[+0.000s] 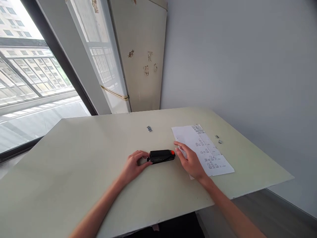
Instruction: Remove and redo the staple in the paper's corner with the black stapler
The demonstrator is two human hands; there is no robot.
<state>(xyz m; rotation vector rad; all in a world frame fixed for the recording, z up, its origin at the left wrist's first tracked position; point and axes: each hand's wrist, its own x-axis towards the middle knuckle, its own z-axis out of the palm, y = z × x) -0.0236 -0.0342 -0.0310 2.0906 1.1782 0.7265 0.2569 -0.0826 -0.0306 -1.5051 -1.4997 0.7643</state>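
Observation:
A black stapler (161,156) with a red patch at its right end lies on its side or base near the middle of the table; which one I cannot tell. My left hand (135,163) is closed on its left end, thumb in front and fingers behind. Just off the right end is my right hand (189,160), fingers apart and holding nothing. That hand is over the left part of some printed white paper sheets (184,134), hiding a bit of them.
Several small strips of staples (149,128) lie beyond the stapler. Two more small grey pieces (220,141) rest right of the paper. The pale table (74,172) meets a grey wall on the right; a fridge (141,39) stands behind, a window at left.

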